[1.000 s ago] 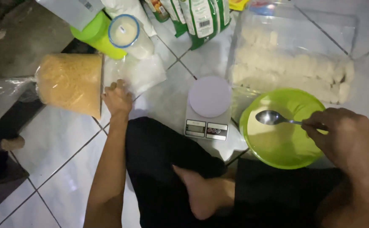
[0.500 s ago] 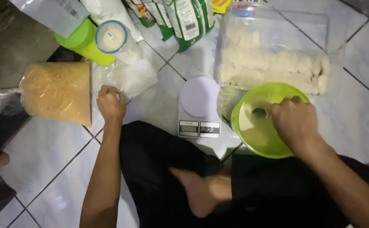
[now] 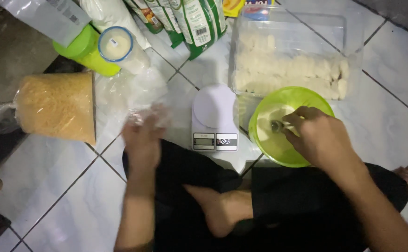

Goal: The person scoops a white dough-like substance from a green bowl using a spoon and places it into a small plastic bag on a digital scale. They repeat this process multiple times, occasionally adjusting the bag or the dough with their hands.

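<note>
Spoon (image 3: 278,125) sits inside the green bowl (image 3: 306,95), handle pinched in the right hand (image 3: 323,140): fingers curled tight round it, tip down in the pale contents, wrist over the near rim. Bowl is on the tiled floor (image 3: 63,196) just right of the kitchen scale (image 3: 214,119), touching or nearly touching it, so whatever gets measured has a short hop between the two. Scale platform is bare, display facing the person

Left hand (image 3: 143,137) is blurred, low over the tiles just left of the scale, at the crumpled clear plastic bag (image 3: 138,91). Can't tell from the blur whether its fingers are closed on the plastic or only brushing it (looks loosely spread, palm down)

Behind the bowl, a clear tub (image 3: 353,42) holds rows of pale shaped pieces, close enough for the right hand to reach without shifting. Far left, a bag of golden crumbs (image 3: 56,107) lies on its side, within the left hand's arc. Beyond it: a green container (image 3: 85,49) on its side, a blue-rimmed round lid (image 3: 115,44) on a white bag, and several green-and-white packets (image 3: 197,21) leaning near the top edge

Person sits cross-legged in dark trousers, bare foot (image 3: 222,207) tucked under, everything fanned out in front at arm's reach; right side is wet work, left side is dry stock
</note>
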